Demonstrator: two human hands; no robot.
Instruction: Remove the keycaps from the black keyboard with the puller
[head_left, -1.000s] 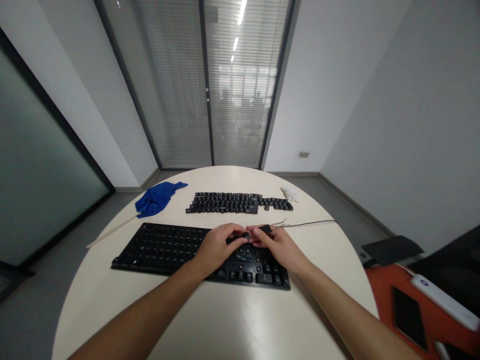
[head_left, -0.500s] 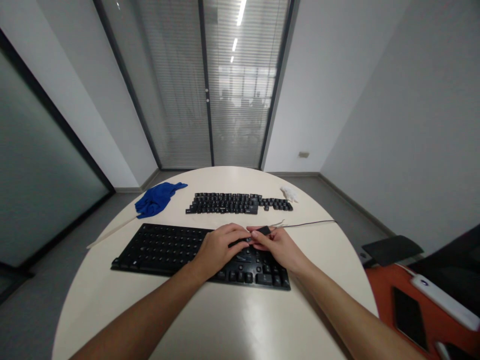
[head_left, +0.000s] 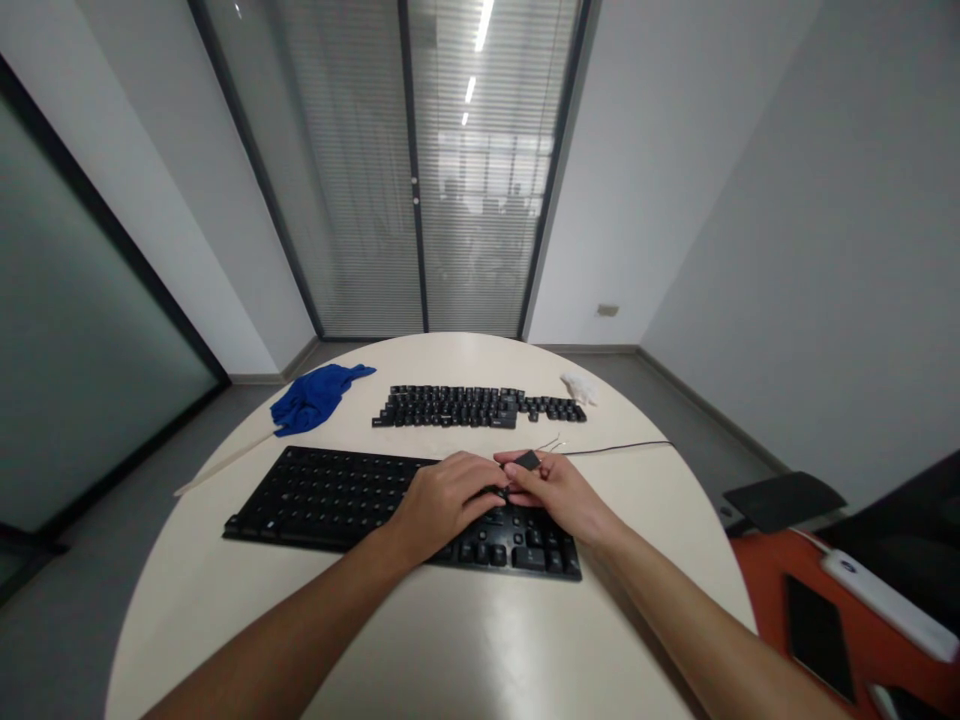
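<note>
A black keyboard (head_left: 322,497) lies across the table, with bare key mounts over most of its left part and several keys still fitted at its near right. Over its right half, my left hand (head_left: 450,497) has its thumb and fingertips closed round a small black piece that looks like a keycap (head_left: 504,490), mostly hidden. My right hand (head_left: 559,490) pinches the black handle of a wire keycap puller (head_left: 528,460). Its thin wires point away from me, to the right. The fingertips of both hands meet.
Loose black keycaps (head_left: 450,407) stand in rows behind the keyboard. A blue cloth (head_left: 319,398), a pale stick (head_left: 225,465), a crumpled white tissue (head_left: 579,387) and a black cable (head_left: 622,447) are on the round table (head_left: 420,640). An orange seat (head_left: 772,580) at right holds a phone (head_left: 819,635).
The puller has tilted slightly in my right hand, and its wires have swung a little left. My left fingers have curled down closer to the right fingertips. The keyboard has stayed put.
</note>
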